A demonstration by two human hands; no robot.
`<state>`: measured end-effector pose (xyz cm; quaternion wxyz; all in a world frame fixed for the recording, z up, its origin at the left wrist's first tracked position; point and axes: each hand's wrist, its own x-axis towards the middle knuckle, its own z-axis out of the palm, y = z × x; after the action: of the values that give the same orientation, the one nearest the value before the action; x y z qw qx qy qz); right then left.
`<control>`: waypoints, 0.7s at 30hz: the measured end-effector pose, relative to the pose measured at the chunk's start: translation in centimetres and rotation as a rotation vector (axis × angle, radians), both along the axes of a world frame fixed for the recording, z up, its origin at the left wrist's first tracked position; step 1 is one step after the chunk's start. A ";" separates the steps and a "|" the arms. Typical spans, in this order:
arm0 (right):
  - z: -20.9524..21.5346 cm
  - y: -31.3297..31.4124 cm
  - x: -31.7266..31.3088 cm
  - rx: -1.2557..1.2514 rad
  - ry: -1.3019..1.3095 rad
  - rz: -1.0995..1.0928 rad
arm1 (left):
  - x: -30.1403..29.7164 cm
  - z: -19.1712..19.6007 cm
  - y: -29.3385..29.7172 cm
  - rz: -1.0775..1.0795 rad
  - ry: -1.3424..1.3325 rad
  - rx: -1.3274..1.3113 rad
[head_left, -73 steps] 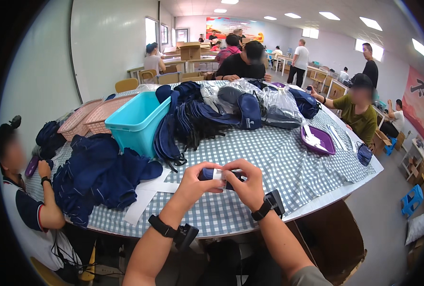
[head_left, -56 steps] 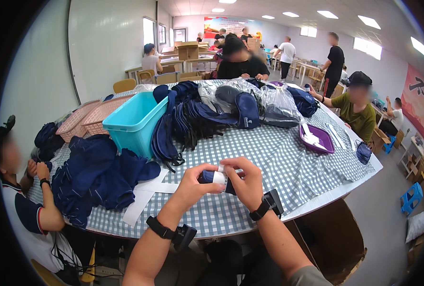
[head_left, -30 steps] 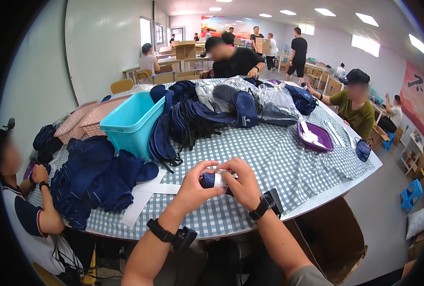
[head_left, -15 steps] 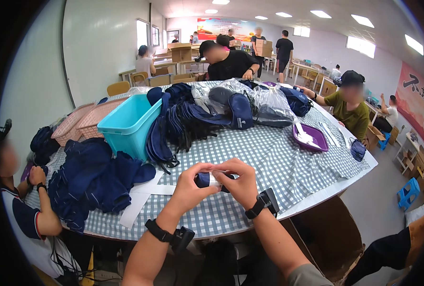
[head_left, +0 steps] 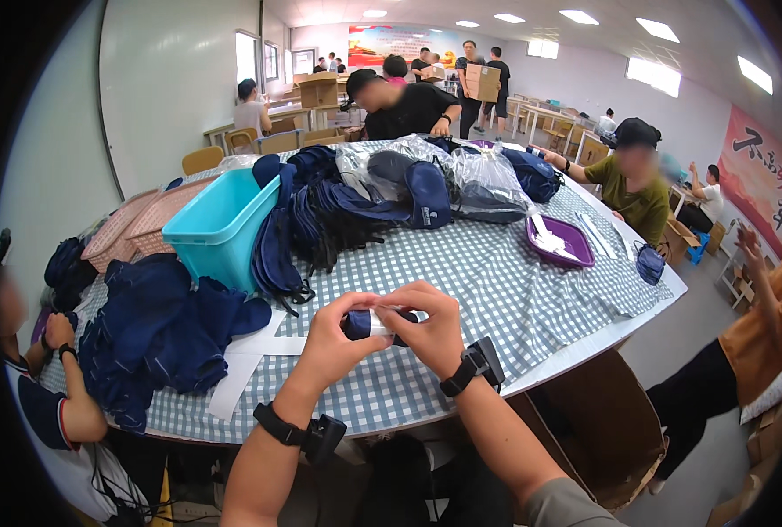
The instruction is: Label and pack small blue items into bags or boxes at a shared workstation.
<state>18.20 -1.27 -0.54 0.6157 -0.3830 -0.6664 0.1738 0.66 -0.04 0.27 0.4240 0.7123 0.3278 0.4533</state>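
Note:
A small navy fabric bundle (head_left: 356, 326) with a white band (head_left: 378, 324) round its middle is held above the near part of the table. My left hand (head_left: 327, 335) grips its left end, thumb below and fingers over the top. My right hand (head_left: 433, 328) closes on the right side, with its thumb on the band. The fingertips of both hands meet above the bundle and partly hide it. White strips (head_left: 237, 382) lie on the checked cloth left of my hands.
A heap of navy fabric pieces (head_left: 158, 329) lies left, beside a turquoise bin (head_left: 211, 239) and pink baskets (head_left: 118, 239). Navy caps (head_left: 427, 195) and clear plastic bags (head_left: 487, 176) fill the table's far side. A purple tray (head_left: 575, 260) stands right. Co-workers sit around; a cardboard box (head_left: 597, 430) stands below.
The view has shifted slightly, so the table sits further left. Both hands keep the bundle between them. A person in orange at the right has come further into view, with hands raised.

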 end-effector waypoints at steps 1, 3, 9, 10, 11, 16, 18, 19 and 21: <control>-0.1 -0.1 0.1 -0.001 -0.003 0.001 | 0.0 0.0 -0.1 -0.003 -0.001 -0.001; 0.2 -0.1 0.2 0.007 -0.004 0.000 | 0.1 0.1 -0.1 -0.002 -0.008 0.004; 0.0 -0.1 0.3 0.009 -0.004 0.002 | 0.1 -0.1 0.1 -0.005 -0.014 -0.007; 0.0 -0.1 0.2 0.016 -0.007 -0.001 | 0.1 0.0 0.0 -0.004 -0.015 -0.002; 0.0 -0.1 0.1 0.021 -0.008 0.001 | 0.0 0.0 0.0 -0.002 -0.012 -0.002; -0.1 -0.1 0.0 -0.011 0.015 0.002 | -0.2 0.1 -0.2 0.017 0.025 0.042; 0.1 -0.1 -0.1 0.004 0.026 -0.005 | -0.2 0.0 -0.2 0.017 0.011 0.027; 0.0 -0.1 0.0 0.014 0.040 -0.015 | -0.1 0.0 -0.2 0.015 0.010 0.025; -0.2 0.0 0.3 0.009 0.036 -0.023 | 0.3 0.2 -0.3 0.022 0.036 0.049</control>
<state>18.51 -1.31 -0.70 0.6312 -0.3848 -0.6515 0.1706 0.95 -0.32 0.45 0.3953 0.7269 0.3319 0.4530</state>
